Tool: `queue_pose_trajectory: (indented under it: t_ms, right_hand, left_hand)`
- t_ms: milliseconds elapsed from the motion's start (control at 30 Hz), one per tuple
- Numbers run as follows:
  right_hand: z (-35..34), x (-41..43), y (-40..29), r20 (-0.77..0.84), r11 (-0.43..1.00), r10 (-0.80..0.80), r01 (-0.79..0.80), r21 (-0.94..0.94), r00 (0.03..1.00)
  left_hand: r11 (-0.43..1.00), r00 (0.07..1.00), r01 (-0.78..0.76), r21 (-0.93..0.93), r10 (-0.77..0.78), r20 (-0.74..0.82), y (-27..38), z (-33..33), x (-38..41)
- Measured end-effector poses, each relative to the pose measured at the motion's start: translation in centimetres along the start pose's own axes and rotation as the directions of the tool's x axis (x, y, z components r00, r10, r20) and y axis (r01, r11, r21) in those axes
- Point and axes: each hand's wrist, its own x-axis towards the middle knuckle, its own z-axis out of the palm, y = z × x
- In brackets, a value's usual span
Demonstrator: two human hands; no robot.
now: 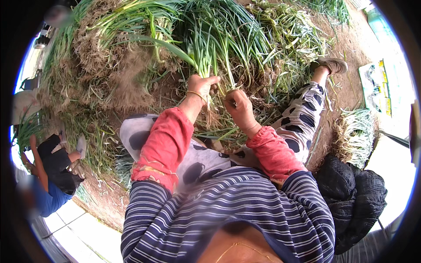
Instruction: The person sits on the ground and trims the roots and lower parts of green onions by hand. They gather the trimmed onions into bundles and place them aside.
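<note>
My left hand [200, 87] is closed around a small bunch of green onions [203, 60]. Their leaves point away from me, and the brown roots [212, 119] hang below the fist. Close beside it on the right, my right hand [240, 108] has its fingers curled in a pinch. A thin pale green onion stalk [229, 73] runs down to those fingertips; its lower end is hidden by the hand. Just beyond both hands lies a large heap of green onions [227, 24] with long dark green leaves.
Rooty, dirt-covered onions [98, 62] are piled at left. Trimmed leaves [289, 36] lie at upper right. A cleaned bundle [357, 138], a black mesh sack [352, 200] and a yellow-and-white crate [375, 87] stand at right. Another person [49, 177] sits at left.
</note>
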Motion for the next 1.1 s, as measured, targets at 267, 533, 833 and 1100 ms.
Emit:
queue_pose_trajectory:
  t_ms: [267,533,833,1100]
  right_hand:
    - [2.1,4.1,0.5,0.535,0.077,0.493,-0.647,0.758,0.686]
    - [5.3,4.4,1.5,0.544,-0.214,0.591,-0.534,0.818,0.596]
    - [3.5,4.3,0.2,0.572,-0.179,0.588,-0.597,0.782,0.572]
    - [3.2,5.3,-0.6,0.476,-0.046,0.657,-0.6,0.799,0.584]
  left_hand:
    - [0.992,0.998,-0.062,0.112,0.064,-0.01,-0.4,-0.5,-1.7]
    - [0.969,0.976,-0.218,0.113,0.219,0.009,-1.0,-0.7,-1.7]
    - [0.771,0.92,-0.36,0.525,0.388,0.061,-1.3,-0.4,-0.9]
    - [0.899,0.964,-0.244,0.364,0.265,-0.008,-1.1,-1.1,-0.4]
